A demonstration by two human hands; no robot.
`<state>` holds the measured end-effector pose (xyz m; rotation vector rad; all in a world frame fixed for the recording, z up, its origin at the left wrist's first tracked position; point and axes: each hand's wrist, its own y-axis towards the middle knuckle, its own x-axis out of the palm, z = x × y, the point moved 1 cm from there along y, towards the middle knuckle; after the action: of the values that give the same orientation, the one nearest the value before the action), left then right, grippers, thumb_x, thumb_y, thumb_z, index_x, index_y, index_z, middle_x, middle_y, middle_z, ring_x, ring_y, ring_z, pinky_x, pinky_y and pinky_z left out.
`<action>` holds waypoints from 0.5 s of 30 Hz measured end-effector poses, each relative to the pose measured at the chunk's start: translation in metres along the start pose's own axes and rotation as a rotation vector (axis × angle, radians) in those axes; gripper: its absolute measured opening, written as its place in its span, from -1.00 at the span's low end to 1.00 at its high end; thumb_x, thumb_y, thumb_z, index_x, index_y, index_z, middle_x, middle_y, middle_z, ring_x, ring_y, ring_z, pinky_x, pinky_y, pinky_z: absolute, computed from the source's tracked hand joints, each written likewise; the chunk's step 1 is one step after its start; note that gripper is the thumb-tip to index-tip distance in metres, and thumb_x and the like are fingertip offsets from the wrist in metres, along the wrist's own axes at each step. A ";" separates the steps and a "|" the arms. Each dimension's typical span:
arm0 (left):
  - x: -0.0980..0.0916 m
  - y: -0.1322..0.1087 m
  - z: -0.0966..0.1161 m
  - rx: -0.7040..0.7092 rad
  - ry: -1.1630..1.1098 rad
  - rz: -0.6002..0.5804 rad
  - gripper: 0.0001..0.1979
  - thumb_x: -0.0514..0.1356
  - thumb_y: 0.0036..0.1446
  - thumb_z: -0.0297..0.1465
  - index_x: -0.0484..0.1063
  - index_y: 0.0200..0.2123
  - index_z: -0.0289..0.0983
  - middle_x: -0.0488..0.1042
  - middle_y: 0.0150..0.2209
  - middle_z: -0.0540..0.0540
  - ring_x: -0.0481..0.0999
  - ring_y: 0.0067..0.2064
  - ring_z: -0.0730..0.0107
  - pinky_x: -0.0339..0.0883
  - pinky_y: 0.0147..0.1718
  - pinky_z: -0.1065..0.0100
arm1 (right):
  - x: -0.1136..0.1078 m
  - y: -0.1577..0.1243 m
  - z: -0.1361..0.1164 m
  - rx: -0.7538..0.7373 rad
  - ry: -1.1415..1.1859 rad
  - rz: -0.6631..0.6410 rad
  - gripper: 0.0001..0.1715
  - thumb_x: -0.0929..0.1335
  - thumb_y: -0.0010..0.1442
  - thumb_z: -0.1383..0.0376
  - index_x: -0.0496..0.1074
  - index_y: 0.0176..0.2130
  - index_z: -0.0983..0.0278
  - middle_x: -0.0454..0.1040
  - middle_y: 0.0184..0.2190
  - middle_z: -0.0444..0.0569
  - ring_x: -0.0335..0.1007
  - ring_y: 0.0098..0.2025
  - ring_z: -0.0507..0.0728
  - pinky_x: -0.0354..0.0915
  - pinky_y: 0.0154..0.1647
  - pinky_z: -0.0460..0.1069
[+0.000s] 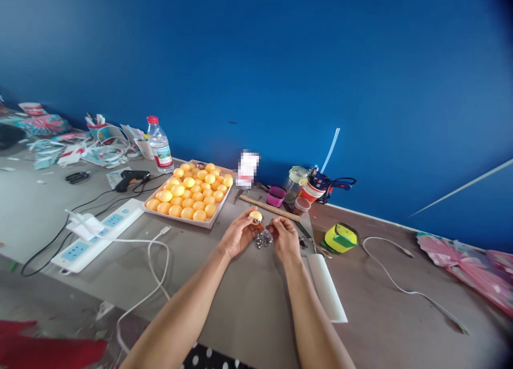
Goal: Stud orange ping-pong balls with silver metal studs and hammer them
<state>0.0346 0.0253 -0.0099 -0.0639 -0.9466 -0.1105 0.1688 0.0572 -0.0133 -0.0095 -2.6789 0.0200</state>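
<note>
An orange ball (256, 216), the size of a ping-pong ball, is pinched in the fingers of my left hand (240, 234). Dark or metallic bits show around its lower part. Close by on the right, my right hand (285, 234) has its thumb and fingertips pressed together; whatever they hold is too small to name. Between my hands a small heap of shiny metal pieces (263, 240) lies on the grey table (248, 299). Many more such balls fill a shallow box (212, 219) beyond my left hand.
A power strip (100, 235), a white cable (154, 262) and a glue gun (132, 179) lie left. A water bottle (160, 147) stands behind the box. A hammer (268, 206), purple cup (276, 195), jar (296, 182), white roll (326, 289) and yellow-green tape roll (340, 237) sit to the right.
</note>
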 end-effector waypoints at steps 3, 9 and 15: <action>-0.003 0.001 -0.001 -0.007 -0.003 0.015 -0.51 0.21 -0.01 -0.45 0.29 0.05 -0.27 0.50 -0.32 -0.10 0.50 -0.32 0.35 0.29 -0.13 0.23 | 0.004 -0.004 -0.005 0.093 0.027 -0.082 -0.72 0.47 -0.20 0.25 0.43 -0.41 0.30 0.42 -0.53 -0.16 0.25 -0.55 -0.05 0.19 -0.47 -0.10; -0.004 0.000 -0.001 -0.065 0.044 0.011 -0.58 0.22 -0.02 -0.45 0.36 -0.02 -0.32 0.50 -0.32 -0.14 0.50 -0.33 0.34 0.30 -0.20 0.28 | 0.005 -0.007 -0.004 0.056 -0.047 -0.111 -0.77 0.44 -0.15 0.28 0.40 -0.41 0.28 0.41 -0.53 -0.19 0.20 -0.56 -0.06 0.13 -0.50 -0.11; -0.005 -0.001 -0.001 -0.056 0.048 0.004 -0.58 0.25 -0.03 -0.44 0.37 -0.04 -0.30 0.48 -0.32 -0.11 0.48 -0.34 0.37 0.30 -0.21 0.27 | 0.007 -0.010 -0.002 -0.001 -0.228 -0.135 -0.83 0.40 -0.11 0.26 0.40 -0.43 0.28 0.34 -0.56 -0.21 0.16 -0.53 -0.04 0.13 -0.45 -0.10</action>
<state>0.0325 0.0245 -0.0142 -0.1148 -0.8957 -0.1342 0.1632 0.0476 -0.0080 0.1843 -2.9008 -0.0242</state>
